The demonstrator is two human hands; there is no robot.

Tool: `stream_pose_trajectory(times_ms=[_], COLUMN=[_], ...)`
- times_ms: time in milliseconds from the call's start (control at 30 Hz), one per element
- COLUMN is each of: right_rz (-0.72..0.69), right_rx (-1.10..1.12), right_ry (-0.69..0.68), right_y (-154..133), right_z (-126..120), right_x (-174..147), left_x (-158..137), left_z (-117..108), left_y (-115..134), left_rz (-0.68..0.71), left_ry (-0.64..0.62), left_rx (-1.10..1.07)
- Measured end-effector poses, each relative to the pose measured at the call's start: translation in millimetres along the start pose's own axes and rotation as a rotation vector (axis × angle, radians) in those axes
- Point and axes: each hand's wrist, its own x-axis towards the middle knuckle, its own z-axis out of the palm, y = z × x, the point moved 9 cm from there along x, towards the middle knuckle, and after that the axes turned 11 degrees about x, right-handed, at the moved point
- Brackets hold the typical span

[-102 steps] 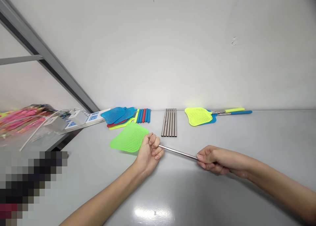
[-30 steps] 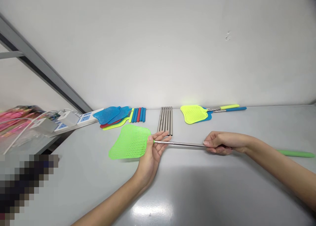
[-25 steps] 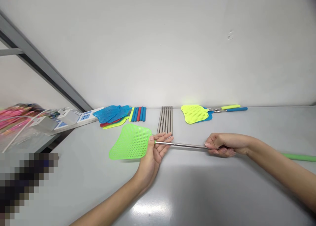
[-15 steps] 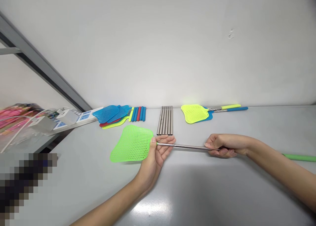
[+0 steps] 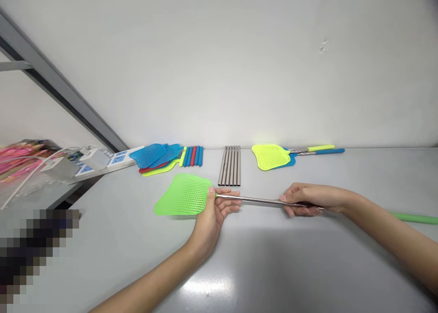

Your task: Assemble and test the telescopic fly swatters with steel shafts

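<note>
A green fly swatter (image 5: 185,195) with a perforated head and a long metal rod is held level just above the table. My left hand (image 5: 211,219) grips it where the head meets the rod, thumb on top and fingers beneath. Farther right along the rod, my right hand (image 5: 306,199) is closed loosely round the metal, palm partly turned up. A green handle (image 5: 414,218) shows at the right edge, in line with the rod; my right forearm hides the stretch between them.
Behind lie blue, red and yellow swatter heads (image 5: 150,155), coloured grip tubes (image 5: 193,156), a row of metal rods (image 5: 230,166), and two swatters with handles, a yellow one (image 5: 270,157) on a blue one (image 5: 328,152). A power strip (image 5: 119,159) with plugs is at left, against the wall.
My right hand has shifted slightly left along the rod, and its fingers look looser. The swatter head has risen a little. My left hand keeps its grip near the head.
</note>
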Motion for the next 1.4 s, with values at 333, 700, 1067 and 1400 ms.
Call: stream_pose_trajectory(times_ms=[333, 700, 1067, 1400], right_rz=[-0.041, -0.04, -0.06, -0.084], right_rx=[-0.172, -0.14, -0.149, -0.119], right_ry=[0.0, 0.026, 0.072, 0.082], right_y=[-10.6, -8.0, -8.9, -9.6], right_z=[-1.8, -7.0, -12.1, -8.6], right_x=[-6.8, -4.7, -3.9, -1.7], left_x=[3.0, 3.2, 4.1, 6.9], left_z=[-5.9, -4.9, -5.8, -8.0], left_y=[-2.5, -3.6, -4.6, -4.9], left_rz=[-0.012, -0.005, -0.029, -0.034], left_ry=[0.04, 0.02, 0.025, 0.033], left_rx=[0.0, -0.044, -0.046, -0.029])
